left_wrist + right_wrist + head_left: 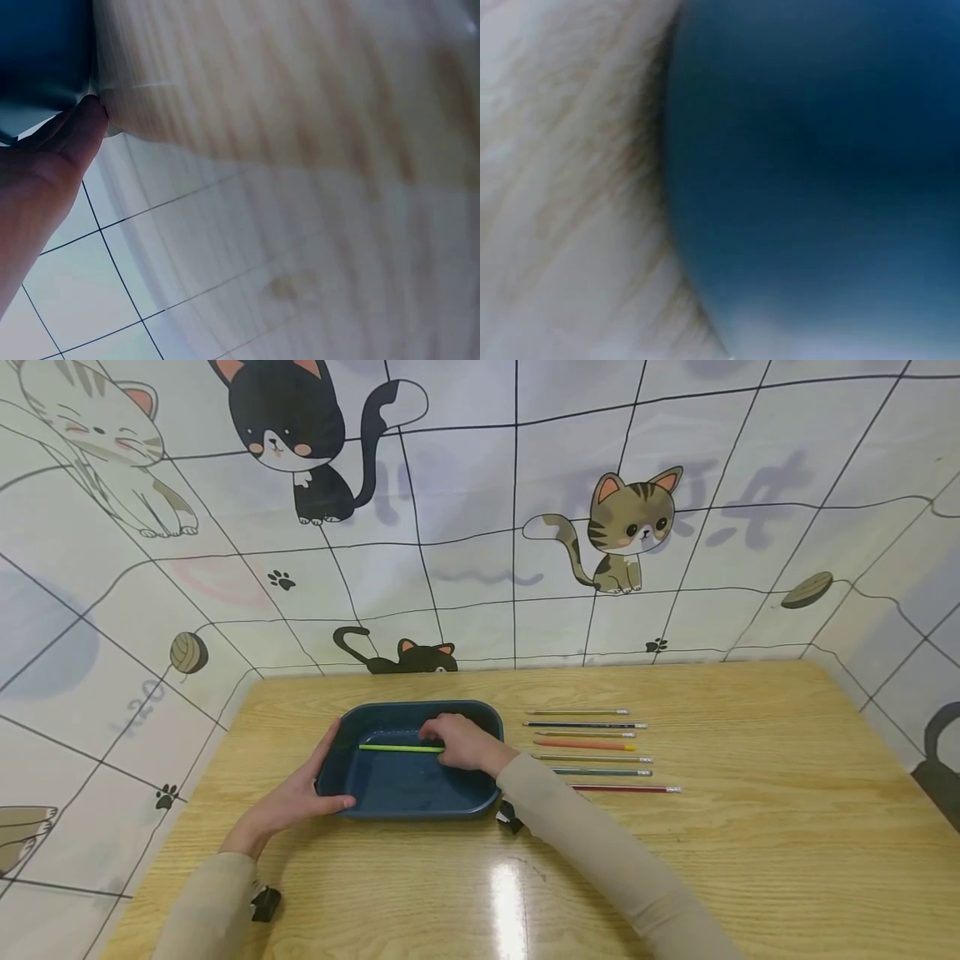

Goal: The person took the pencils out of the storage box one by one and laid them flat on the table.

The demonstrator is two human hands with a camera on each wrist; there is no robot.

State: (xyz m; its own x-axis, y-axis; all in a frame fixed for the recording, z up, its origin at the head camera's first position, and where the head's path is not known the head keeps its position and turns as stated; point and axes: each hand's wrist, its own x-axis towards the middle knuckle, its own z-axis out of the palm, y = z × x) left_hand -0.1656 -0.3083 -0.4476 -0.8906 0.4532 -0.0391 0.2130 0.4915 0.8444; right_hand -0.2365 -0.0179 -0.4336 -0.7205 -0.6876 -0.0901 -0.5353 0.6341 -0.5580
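Note:
A dark blue rectangular tray [412,814] sits on the wooden table, left of centre in the head view. My left hand [296,793] grips its left end, thumb over the front corner and fingers along the outer side. In the left wrist view, those fingers [86,127] press against the tray [45,52]. My right hand [467,745] reaches inside the tray and pinches the right part of a yellow-green pencil [397,747], which lies level, pointing left. The hand covers the pencil's right end. Only the blurred tray wall [802,187] and tabletop show in the right wrist view.
Right of the tray, several pencils lie in a row, roughly parallel, among them an orange pencil [585,744] and a dark red pencil [630,788]. My right forearm crosses over the left ends of the nearest ones. A cat-patterned sheet [480,577] rises behind the table [750,827].

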